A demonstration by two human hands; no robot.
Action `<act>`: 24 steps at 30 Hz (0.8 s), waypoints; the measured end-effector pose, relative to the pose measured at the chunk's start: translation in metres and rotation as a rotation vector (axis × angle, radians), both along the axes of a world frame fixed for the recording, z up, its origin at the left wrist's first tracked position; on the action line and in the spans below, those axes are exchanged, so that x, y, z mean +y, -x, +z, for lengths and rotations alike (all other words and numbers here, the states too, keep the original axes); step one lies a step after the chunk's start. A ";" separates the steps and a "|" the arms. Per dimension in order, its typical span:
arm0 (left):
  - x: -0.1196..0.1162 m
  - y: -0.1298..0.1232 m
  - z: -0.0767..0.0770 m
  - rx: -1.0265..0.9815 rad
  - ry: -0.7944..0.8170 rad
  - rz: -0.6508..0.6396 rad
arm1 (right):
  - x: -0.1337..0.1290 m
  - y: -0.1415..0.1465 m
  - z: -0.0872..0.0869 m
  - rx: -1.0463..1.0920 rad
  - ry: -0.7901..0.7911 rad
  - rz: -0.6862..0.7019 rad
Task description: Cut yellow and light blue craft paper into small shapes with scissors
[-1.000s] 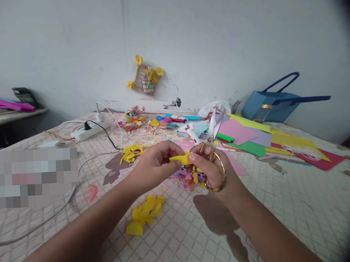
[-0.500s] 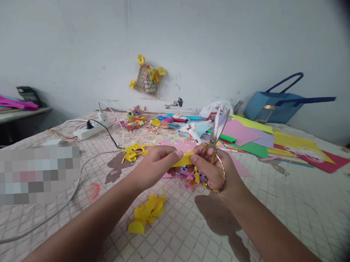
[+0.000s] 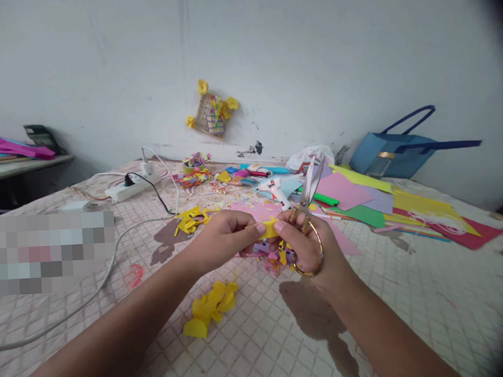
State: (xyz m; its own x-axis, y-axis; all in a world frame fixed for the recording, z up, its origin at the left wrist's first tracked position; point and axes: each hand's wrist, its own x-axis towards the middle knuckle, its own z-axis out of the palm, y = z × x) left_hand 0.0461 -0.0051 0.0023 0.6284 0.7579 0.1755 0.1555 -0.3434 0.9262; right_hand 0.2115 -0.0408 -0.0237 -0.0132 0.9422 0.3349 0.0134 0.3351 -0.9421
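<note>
Between my two hands is a small piece of yellow paper (image 3: 270, 229), pinched at both ends. My left hand (image 3: 226, 237) grips its left end with thumb and fingers. The right end is in the fingertips of my right hand (image 3: 307, 244), which also carries gold-handled scissors (image 3: 310, 188). One handle loop hangs round the side of that hand, and the parted blades point up and away. Below my left wrist lies a heap of yellow paper cuttings (image 3: 211, 309). Behind the hands is a pink sheet (image 3: 252, 210) strewn with scraps; my fingers partly hide it.
A white glue gun (image 3: 274, 190) lies beyond my hands. Coloured paper sheets (image 3: 361, 199) spread to the right, before a blue bag (image 3: 391, 153). A power strip (image 3: 133, 188) with cables stands at left. More yellow scraps (image 3: 191, 220) lie near my left hand.
My fingertips have come closer together on the yellow paper, so less of it shows. The scissors have tipped slightly left, still in my right hand.
</note>
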 end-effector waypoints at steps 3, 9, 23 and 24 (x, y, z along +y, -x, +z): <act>0.000 0.000 0.000 -0.003 -0.006 0.010 | 0.000 0.000 0.000 0.017 0.029 -0.016; 0.000 0.001 0.001 0.004 -0.034 0.019 | 0.001 0.000 0.001 0.009 0.058 0.053; 0.001 0.005 0.007 -0.022 -0.022 -0.071 | -0.004 0.001 0.004 0.067 0.086 0.129; 0.001 0.005 0.006 -0.019 -0.031 -0.077 | -0.004 0.001 0.004 0.059 0.081 0.126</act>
State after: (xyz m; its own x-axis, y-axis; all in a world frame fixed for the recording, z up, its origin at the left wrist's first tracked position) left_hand 0.0408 -0.0039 0.0086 0.6809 0.7015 0.2102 0.1103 -0.3820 0.9176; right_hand 0.2101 -0.0450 -0.0196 -0.1154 0.9583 0.2615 -0.0796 0.2535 -0.9641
